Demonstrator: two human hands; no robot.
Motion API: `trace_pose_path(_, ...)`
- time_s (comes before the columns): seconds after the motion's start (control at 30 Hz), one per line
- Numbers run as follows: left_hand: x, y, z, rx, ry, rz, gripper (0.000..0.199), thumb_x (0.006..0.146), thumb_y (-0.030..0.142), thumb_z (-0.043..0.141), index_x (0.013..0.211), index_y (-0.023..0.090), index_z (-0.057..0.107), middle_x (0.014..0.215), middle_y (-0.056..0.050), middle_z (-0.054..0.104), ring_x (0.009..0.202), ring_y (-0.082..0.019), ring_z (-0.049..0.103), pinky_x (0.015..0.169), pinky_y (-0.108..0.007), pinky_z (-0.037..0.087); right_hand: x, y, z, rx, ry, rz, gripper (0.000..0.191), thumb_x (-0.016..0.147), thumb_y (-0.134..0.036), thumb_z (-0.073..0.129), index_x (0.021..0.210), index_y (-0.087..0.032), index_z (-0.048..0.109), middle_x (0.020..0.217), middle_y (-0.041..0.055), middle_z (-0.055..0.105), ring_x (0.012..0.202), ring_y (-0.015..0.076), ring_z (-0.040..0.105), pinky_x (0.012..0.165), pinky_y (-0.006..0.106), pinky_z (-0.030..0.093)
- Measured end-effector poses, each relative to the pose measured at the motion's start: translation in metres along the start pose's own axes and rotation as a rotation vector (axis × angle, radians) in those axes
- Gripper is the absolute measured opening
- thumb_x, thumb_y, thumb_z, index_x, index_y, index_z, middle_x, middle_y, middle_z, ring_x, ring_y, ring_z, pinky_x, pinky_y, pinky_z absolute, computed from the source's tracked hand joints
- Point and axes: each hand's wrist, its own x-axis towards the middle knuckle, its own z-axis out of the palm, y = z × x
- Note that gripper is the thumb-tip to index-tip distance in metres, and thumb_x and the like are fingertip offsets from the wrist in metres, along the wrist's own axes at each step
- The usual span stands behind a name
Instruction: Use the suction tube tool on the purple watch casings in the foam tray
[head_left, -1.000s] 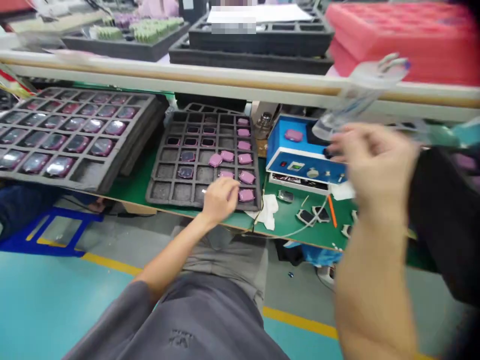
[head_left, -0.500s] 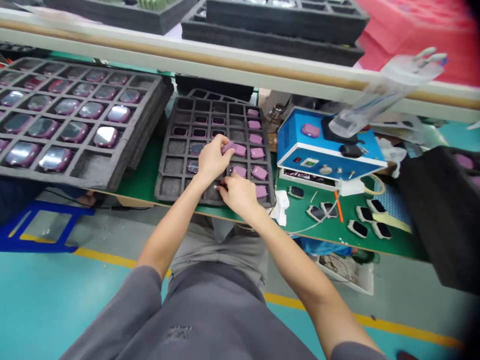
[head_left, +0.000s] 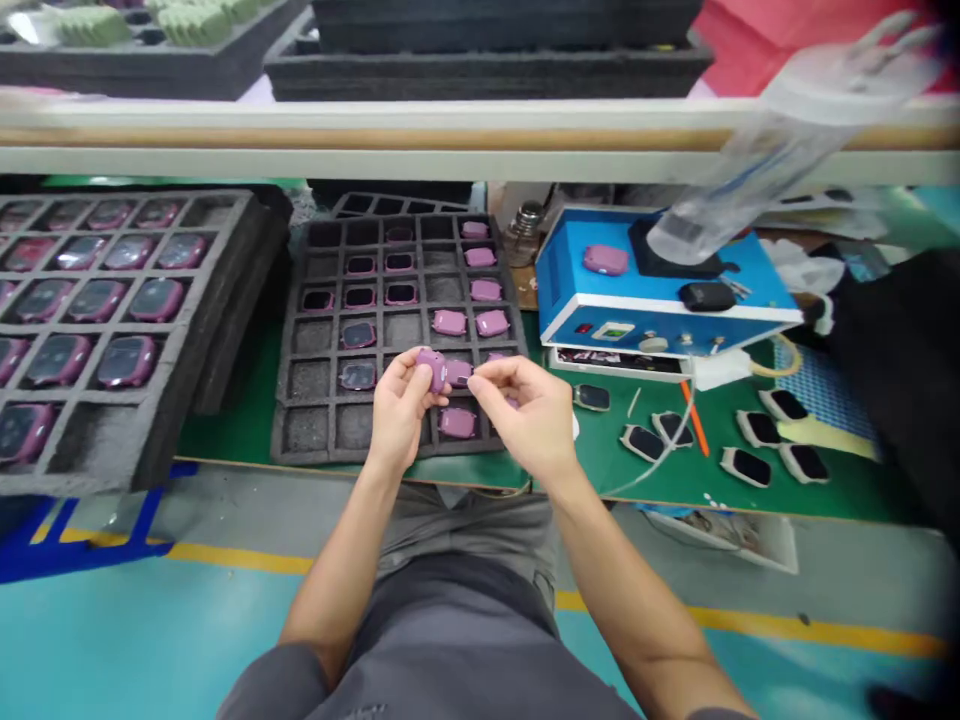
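My left hand (head_left: 401, 405) grips a purple watch case (head_left: 432, 368) between thumb and fingers, above the middle of a dark foam tray (head_left: 306, 380). Just right of it, my right hand (head_left: 529, 405) is closed in a pinch, its fingertips at a small piece too tiny to name. Below and between the hands, a purple case (head_left: 457, 374) lies in the tray. More purple cases (head_left: 493, 322) fill the right-hand columns, and dark-screened watches (head_left: 360, 297) sit in cells towards the left. My right hand covers some of the lower right cells.
Stacked foam trays (head_left: 97, 430) with purple watches stand at the left. A blue box-shaped device (head_left: 570, 270) carries another purple case (head_left: 606, 259). Pale-cased watches (head_left: 746, 466), an orange stick (head_left: 694, 418) and a cable lie on the green bench. A shelf edge (head_left: 480, 130) crosses above.
My left hand has lifted the purple case out over the tray and tilted it. My right hand has risen from the tray's lower cells to beside that case. The camera view has shifted.
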Motion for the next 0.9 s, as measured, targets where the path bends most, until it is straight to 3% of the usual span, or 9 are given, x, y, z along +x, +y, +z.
trace_pose_path(0.23,0.001,-0.021,0.008,0.056,0.001,0.017,0.048,0.077,0.046,0.092,0.108,0.021,0.067,0.092,-0.001,0.074,0.068,-0.011,0.071,0.061,-0.021,0.06,0.01,0.002,-0.01,0.027,0.008,0.023,0.011,0.086,-0.033,0.073,0.087,-0.022,0.074,0.08,0.0026,0.078,0.068,0.016,0.07,0.066,0.029,0.06)
trace_pose_path(0.6,-0.002,-0.024,0.007,0.083,-0.013,0.068,0.044,0.079,0.045,0.091,0.106,0.021,0.065,0.095,-0.002,0.073,0.077,-0.011,0.07,0.069,-0.022,0.062,0.011,0.014,-0.003,-0.011,-0.001,0.004,0.008,0.087,-0.029,0.072,0.088,-0.022,0.075,0.08,0.002,0.078,0.067,0.0158,0.071,0.066,0.029,0.06)
trace_pose_path(0.9,-0.005,-0.031,0.003,0.162,-0.061,0.088,0.043,0.09,0.052,0.078,0.118,0.026,0.06,0.104,-0.003,0.069,0.082,-0.014,0.066,0.07,-0.024,0.057,0.018,0.021,-0.006,0.242,-0.15,0.194,0.017,0.079,-0.034,0.082,0.089,-0.021,0.077,0.083,0.0018,0.08,0.073,0.0162,0.075,0.071,0.03,0.064)
